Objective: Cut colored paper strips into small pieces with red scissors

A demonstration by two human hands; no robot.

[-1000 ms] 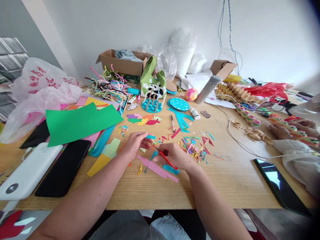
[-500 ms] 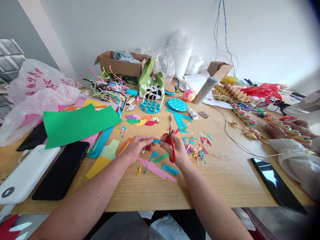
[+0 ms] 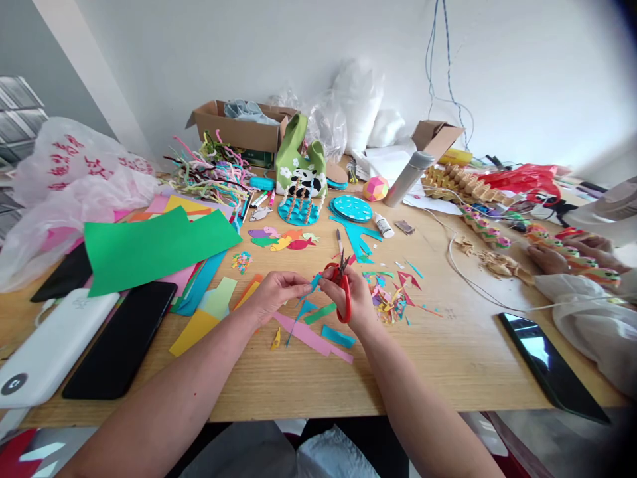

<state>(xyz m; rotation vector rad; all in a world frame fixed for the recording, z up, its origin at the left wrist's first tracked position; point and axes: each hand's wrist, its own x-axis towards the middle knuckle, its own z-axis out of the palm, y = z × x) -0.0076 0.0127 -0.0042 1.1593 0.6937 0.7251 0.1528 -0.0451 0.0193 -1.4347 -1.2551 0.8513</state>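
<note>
My left hand [image 3: 275,292] pinches a small blue paper scrap [image 3: 314,282] above the wooden table [image 3: 448,365]. My right hand [image 3: 348,300] grips small red-handled scissors [image 3: 342,284], blades pointing up and away, right beside the scrap. Both hands meet near the table's middle. Under them lie a pink paper strip [image 3: 311,335], a green strip [image 3: 321,313] and more blue cuttings [image 3: 338,336]. A heap of coloured paper offcuts [image 3: 391,299] sits just right of my right hand.
A green sheet [image 3: 154,245] tops a paper stack at left, with a black phone [image 3: 119,342] and white power bank [image 3: 47,348] nearer me. Another phone [image 3: 552,365] lies at right. Another person's hands [image 3: 557,259] work at far right. Boxes, bags, pipe cleaners and a panda craft crowd the back.
My right hand lifted the scissors off the table and turned them upright, bringing them to the blue scrap in my left hand. The scrap now hangs tilted between both hands.
</note>
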